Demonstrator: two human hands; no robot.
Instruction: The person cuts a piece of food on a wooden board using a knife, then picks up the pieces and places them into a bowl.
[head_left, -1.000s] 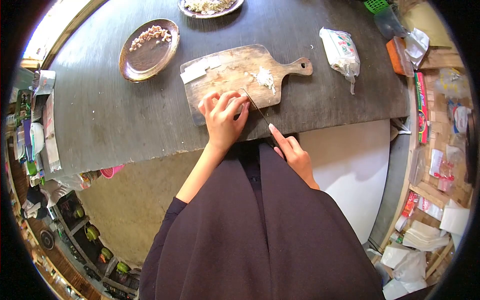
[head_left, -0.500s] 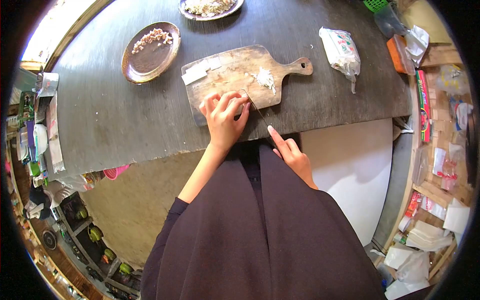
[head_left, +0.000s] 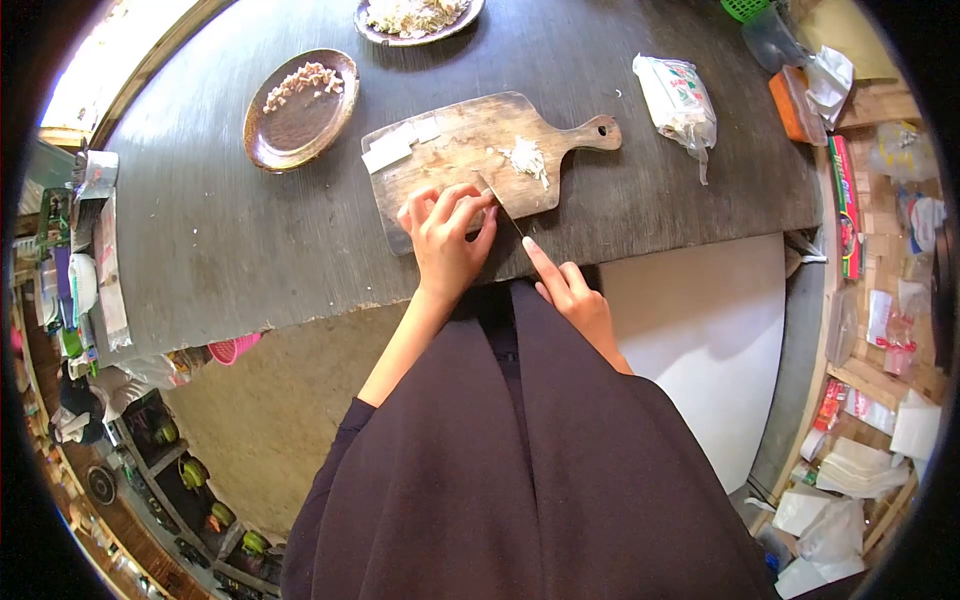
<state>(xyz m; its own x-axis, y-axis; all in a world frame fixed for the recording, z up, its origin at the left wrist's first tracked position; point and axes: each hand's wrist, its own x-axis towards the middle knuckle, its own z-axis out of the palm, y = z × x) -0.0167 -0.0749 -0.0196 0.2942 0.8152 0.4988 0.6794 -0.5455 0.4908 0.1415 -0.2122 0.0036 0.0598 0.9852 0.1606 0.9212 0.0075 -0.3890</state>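
Note:
My left hand (head_left: 447, 240) rests on the near edge of a wooden cutting board (head_left: 475, 130), fingers bent and pinched over something small that they hide. Against those fingertips lies the thin blade of a knife (head_left: 508, 212). My right hand (head_left: 578, 308) grips the knife at the table edge, its index finger stretched along the top; the handle is hidden beneath the hand. White flat slabs (head_left: 388, 151) sit at the board's far left. A small heap of white thin shreds (head_left: 526, 160) lies near the board's handle.
A brown plate (head_left: 290, 135) with small pinkish pieces stands at the left back. Behind the board is another plate (head_left: 410, 40) of pale shreds. To the right lie a plastic packet (head_left: 678, 100) and an orange-filled container (head_left: 795, 108). Cluttered shelves flank the table (head_left: 220, 240).
My right hand has moved forward and slightly left with the knife, its tip reaching farther over the board. My left hand stays almost where it was.

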